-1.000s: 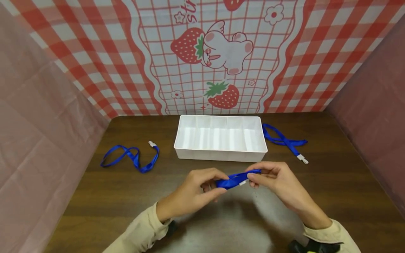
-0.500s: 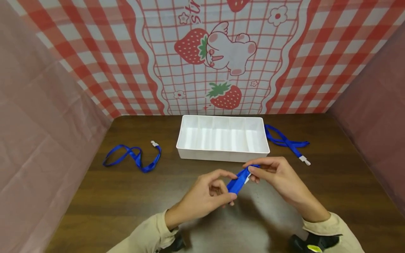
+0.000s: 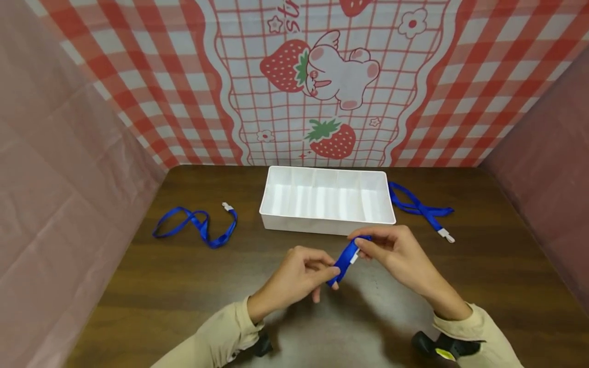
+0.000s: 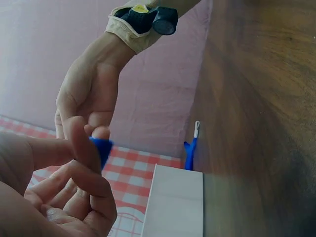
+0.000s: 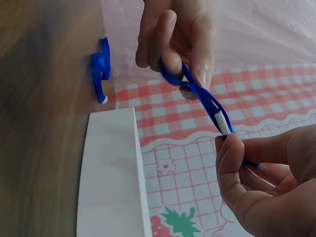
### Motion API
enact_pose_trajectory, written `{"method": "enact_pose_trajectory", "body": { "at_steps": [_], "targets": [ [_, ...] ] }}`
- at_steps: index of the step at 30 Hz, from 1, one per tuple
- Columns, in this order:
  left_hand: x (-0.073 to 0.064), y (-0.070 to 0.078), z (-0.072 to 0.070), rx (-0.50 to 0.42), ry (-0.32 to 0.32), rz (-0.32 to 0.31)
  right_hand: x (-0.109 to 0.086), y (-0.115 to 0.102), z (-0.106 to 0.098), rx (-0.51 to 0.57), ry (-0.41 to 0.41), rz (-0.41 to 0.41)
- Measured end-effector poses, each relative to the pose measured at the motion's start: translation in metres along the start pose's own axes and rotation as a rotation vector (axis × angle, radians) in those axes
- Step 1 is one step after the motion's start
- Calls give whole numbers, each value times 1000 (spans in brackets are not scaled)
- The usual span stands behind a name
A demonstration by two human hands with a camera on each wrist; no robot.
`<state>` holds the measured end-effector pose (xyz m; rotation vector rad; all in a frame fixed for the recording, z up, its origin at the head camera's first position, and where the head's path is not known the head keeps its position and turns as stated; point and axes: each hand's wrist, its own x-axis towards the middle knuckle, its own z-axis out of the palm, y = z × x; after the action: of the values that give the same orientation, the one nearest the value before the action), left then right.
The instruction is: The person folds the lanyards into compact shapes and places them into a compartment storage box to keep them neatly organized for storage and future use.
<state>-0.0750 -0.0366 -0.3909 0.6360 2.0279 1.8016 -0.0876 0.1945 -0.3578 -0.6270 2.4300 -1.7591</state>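
A blue lanyard [image 3: 346, 259], folded into a short flat bundle, is held between both hands above the table in front of the white bin. My left hand [image 3: 299, 276] pinches its lower left end between thumb and fingers. At its upper right end my right hand [image 3: 395, 255] grips the folds with thumb and fingertips. The lanyard's white clip [image 5: 222, 122] lies among the layers of strap in the right wrist view. In the left wrist view most of the bundle hides behind the left fingers, and only a blue corner [image 4: 102, 148] shows.
The white divided bin [image 3: 327, 225] stands at the back middle of the wooden table. One loose blue lanyard [image 3: 202, 230] lies to its left, another [image 3: 421, 208] to its right, touching or close to the bin's side. A checked strawberry cloth [image 3: 184, 92] hangs behind.
The lanyard bundle has tilted from nearly level to a steep slant, its left end dropping. The left hand has shifted slightly right and regripped that end; the right hand has moved slightly left and up.
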Motion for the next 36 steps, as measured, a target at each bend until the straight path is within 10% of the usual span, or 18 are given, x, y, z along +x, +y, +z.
{"method": "enact_pose_trajectory", "body": {
  "at_steps": [5,12,20,28,36],
  "targets": [
    [0,1,-5,-20,45,-6,2,-3,-2,-70,-5,-44],
    [-2,12,-23,372,216,228,3,-7,-1,-136,-38,-130],
    [3,3,-20,303,-122,200,3,-14,10,-214,-111,-222],
    [7,-4,-18,248,-143,204,6,-15,16,-331,-122,-288],
    [10,-8,-21,321,-109,232,2,-22,29,-542,-41,-547]
  ]
}}
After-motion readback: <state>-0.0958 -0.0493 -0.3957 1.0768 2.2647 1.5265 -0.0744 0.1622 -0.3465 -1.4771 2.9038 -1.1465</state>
